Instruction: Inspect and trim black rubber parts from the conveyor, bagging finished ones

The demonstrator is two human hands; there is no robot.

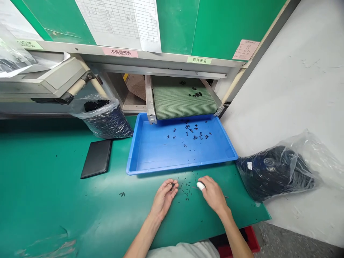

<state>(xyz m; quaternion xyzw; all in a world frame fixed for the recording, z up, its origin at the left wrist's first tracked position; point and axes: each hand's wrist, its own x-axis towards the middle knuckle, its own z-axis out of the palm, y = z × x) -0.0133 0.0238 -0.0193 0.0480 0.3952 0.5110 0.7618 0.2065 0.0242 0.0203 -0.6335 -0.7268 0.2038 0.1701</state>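
My left hand [166, 195] rests on the green table [48, 186] with its fingers curled, pinching a small black part at the fingertips. My right hand [212, 193] lies close beside it, fingers bent, with a white wrap on one fingertip; whether it holds anything is hidden. Between and just beyond the hands lie several tiny black slivers [185, 190]. Right behind them stands a blue tray [150, 157] with several small black parts [193, 134] scattered near its far side.
A green conveyor belt [182, 100] ends above the tray and carries a few black parts. A plastic bag of black parts [107, 120] stands at left, another bag [276, 172] at right. A black flat case [97, 157] lies left of the tray.
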